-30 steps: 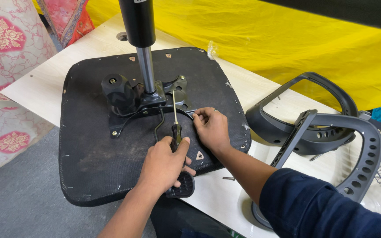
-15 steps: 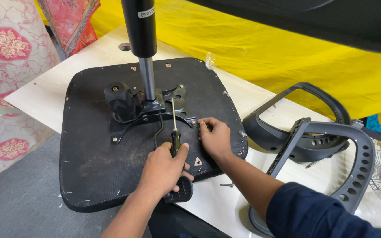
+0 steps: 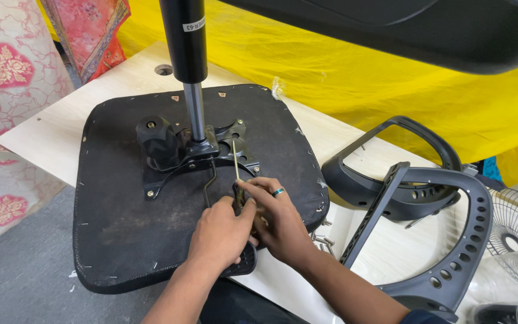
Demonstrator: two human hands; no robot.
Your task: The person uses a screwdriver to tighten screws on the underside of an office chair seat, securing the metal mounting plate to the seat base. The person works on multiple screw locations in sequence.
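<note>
Hands now bunched closer than a second ago: left hand (image 3: 220,231) wrapped around screwdriver (image 3: 235,174), right hand (image 3: 277,219) pinching its handle, above seat base (image 3: 121,240).

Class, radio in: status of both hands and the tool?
Left hand gripping screwdriver. Right hand pinching beside it, on chair seat. Nothing blocking.

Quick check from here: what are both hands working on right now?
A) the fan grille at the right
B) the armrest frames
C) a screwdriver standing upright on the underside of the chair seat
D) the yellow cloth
C: the left hand and right hand close around the screwdriver, upright on the chair seat.
</note>
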